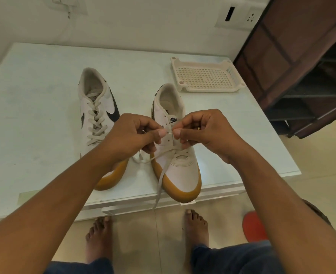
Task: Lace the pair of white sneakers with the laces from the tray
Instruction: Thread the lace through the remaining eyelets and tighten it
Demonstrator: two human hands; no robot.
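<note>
White tabletop (34, 95), near sneaker (183, 171) part-laced — your left hand (131, 135) and right hand (204, 131) both pinch the lace (161, 178).
The lace crosses only the lowest eyelets of that shoe, which stands toe toward you at the front edge. Each hand nips it between thumb and finger, thumbs almost meeting above the tongue. Keep the tip flat, feed it into the next open eyelet, and even both ends before crossing — one end dangles off the edge and could snag. Count: two sneakers, the other sneaker (106, 101) laced up beside it; two laces; one tray (204, 76) behind.
</note>
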